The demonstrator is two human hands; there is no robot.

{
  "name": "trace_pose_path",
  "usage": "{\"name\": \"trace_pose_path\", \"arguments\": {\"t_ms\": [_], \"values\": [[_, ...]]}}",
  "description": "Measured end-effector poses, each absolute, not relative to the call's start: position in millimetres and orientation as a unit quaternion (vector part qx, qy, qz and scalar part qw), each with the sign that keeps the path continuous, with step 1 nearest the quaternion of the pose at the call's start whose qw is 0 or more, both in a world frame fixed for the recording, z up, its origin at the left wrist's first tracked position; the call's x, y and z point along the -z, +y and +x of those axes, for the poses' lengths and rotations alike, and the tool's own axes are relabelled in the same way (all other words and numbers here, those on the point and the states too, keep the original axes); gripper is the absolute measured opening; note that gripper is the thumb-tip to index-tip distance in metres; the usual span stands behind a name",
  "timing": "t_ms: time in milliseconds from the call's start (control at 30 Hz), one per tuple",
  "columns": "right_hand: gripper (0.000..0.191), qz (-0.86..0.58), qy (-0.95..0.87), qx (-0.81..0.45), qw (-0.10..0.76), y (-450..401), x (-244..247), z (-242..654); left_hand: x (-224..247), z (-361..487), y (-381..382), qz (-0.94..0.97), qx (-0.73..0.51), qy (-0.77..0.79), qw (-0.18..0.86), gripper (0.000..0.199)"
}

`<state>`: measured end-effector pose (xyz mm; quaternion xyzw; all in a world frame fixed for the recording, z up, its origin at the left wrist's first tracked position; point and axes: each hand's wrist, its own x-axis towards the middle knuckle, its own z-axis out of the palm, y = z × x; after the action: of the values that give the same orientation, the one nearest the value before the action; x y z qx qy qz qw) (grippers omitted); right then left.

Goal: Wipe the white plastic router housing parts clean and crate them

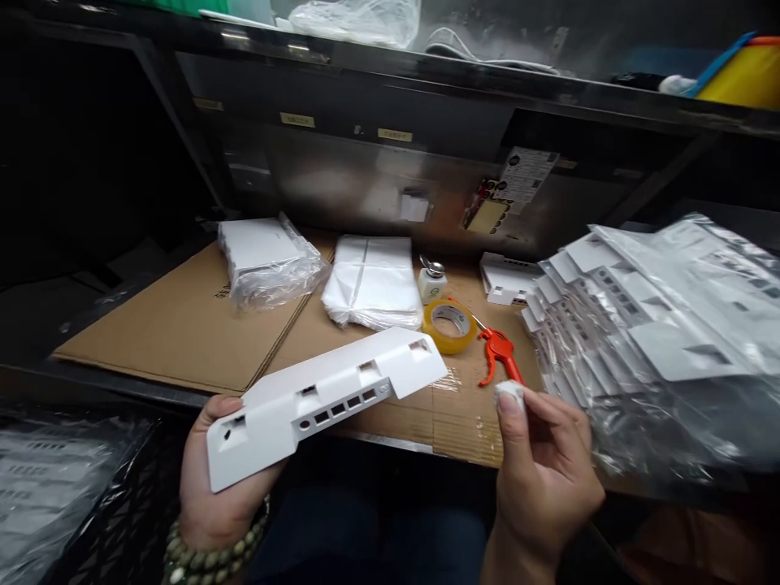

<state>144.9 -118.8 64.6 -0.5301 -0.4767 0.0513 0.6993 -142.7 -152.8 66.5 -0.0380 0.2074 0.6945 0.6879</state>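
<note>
The panel [334, 392] is smooth matt plastic, the bags [661, 345] glossy film, the cardboard [176, 325] matt.

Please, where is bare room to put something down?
Mostly on the left cardboard, in front of the left bag; a small front strip shows between the white panel and right hand. Crowded: the right, with bagged panels, and the middle, with bottle, tape and air gun.

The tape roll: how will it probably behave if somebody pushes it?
The tape roll lies flat on the cardboard, so it would probably slide rather than turn over. Its thick wound ring looks stiff, so it should hardly bend.
</note>
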Motion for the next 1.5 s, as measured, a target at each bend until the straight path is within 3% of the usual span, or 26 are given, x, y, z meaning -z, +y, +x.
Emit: {"name": "trace_pose_path", "arguments": {"t_ms": [267, 533, 800, 967, 1067, 1200, 1333, 1400, 1500], "values": [[0.016, -0.51, -0.501, -0.076, 0.695, -118.3, -67.2, 132.2, -103.5, -112.3, -147.0, -0.127, -0.716, 0.354, 0.588, 0.059], [0.022, -0.441, -0.656, -0.147, 0.595, -137.1, -71.8, 76.2, -117.7, -89.8, -145.1, -0.124, -0.751, 0.372, 0.532, 0.061], [0.02, -0.44, -0.672, -0.125, 0.582, -131.4, -69.4, 60.3, -114.8, -79.6, -149.8, -0.095, -0.758, 0.372, 0.528, 0.071], [0.022, -0.432, -0.685, -0.136, 0.571, -133.9, -67.9, 65.2, -107.3, -79.3, -150.0, -0.075, -0.748, 0.319, 0.576, 0.077], [0.02, -0.446, -0.671, -0.112, 0.581, -131.3, -64.5, 70.7, -102.9, -82.1, -148.3, -0.062, -0.745, 0.305, 0.59, 0.071], [0.018, -0.523, -0.53, -0.092, 0.662, -117.7, -62.0, 92.7, -92.5, -97.6, -147.8, -0.026, -0.728, 0.286, 0.623, 0.051], [0.029, -0.538, -0.359, -0.291, 0.705, -106.1, -63.9, 113.2, -77.1, -118.5, -155.4, 0.057, -0.701, 0.159, 0.693, 0.066], [0.034, -0.501, -0.315, -0.43, 0.682, -104.7, -63.1, 116.4, -70.8, -125.3, -160.9, 0.069, -0.666, 0.089, 0.737, 0.067], [0.039, -0.491, -0.261, -0.528, 0.641, -107.8, -59.2, 114.2, -65.0, -129.8, -166.8, 0.064, -0.644, 0.06, 0.76, 0.066]]}}
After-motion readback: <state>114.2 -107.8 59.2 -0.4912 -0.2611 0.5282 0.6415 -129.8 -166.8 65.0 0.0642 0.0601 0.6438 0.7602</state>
